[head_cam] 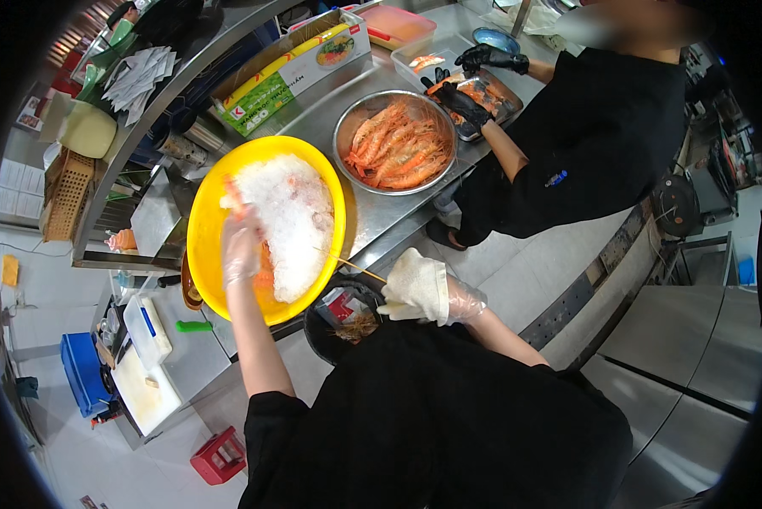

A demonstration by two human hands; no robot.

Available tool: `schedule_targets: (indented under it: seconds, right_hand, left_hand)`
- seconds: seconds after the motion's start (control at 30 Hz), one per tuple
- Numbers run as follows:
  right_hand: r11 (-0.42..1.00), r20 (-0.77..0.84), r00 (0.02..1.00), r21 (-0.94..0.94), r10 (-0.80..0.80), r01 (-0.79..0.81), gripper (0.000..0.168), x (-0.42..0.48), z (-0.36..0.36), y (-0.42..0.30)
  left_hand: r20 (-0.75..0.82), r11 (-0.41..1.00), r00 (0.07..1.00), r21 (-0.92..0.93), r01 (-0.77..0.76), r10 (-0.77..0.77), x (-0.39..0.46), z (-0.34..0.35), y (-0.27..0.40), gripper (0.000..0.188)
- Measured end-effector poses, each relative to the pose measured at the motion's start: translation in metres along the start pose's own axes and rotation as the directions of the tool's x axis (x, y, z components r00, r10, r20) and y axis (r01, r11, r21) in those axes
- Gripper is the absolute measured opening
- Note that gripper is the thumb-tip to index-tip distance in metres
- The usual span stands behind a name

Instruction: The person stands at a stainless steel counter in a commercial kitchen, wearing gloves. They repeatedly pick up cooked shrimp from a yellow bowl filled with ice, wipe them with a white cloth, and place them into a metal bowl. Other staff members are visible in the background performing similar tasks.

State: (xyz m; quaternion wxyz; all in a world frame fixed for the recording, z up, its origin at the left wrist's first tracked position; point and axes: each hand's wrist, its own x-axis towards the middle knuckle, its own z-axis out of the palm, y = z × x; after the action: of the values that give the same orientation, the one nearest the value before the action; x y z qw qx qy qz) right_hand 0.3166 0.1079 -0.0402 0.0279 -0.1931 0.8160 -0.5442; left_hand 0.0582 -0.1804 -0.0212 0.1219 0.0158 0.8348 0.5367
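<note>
My left hand (241,251), in a clear plastic glove, is over the left part of a yellow plastic basin (204,245). A motion-blurred orange shrimp (232,191) is at its fingertips. White crushed ice (285,197) fills much of the basin, and orange shrimp (264,270) show beside it near my wrist. My right hand (419,289) wears a white knit glove over clear plastic and grips a thin wooden skewer (362,268). The skewer's far end reaches over the basin's right rim. Below my right hand stands a black bin (317,334) with waste inside.
A steel bowl of whole shrimp (400,143) stands on the steel counter (377,219). A co-worker in black gloves (463,105) handles shrimp pieces over a metal tray (508,95). A food-wrap box (292,76) lies behind. White cutting boards (142,388) and a green-handled tool (193,326) are at left.
</note>
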Motion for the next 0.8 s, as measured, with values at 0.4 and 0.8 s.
schedule_targets:
  seconds: [0.4,0.8]
  right_hand:
    - [0.513,0.099,0.921,0.806,0.376,-0.296,0.038,-0.043,0.004,0.062]
    - [0.695,0.079,0.957,0.671,0.278,-0.257,0.026,-0.007,0.011,0.049]
  left_hand:
    - [0.376,0.816,0.896,0.424,-0.393,0.236,0.082,0.189,0.079,0.041]
    - [0.598,0.95,0.783,0.109,-0.293,0.173,-0.124,0.068,0.043,0.031]
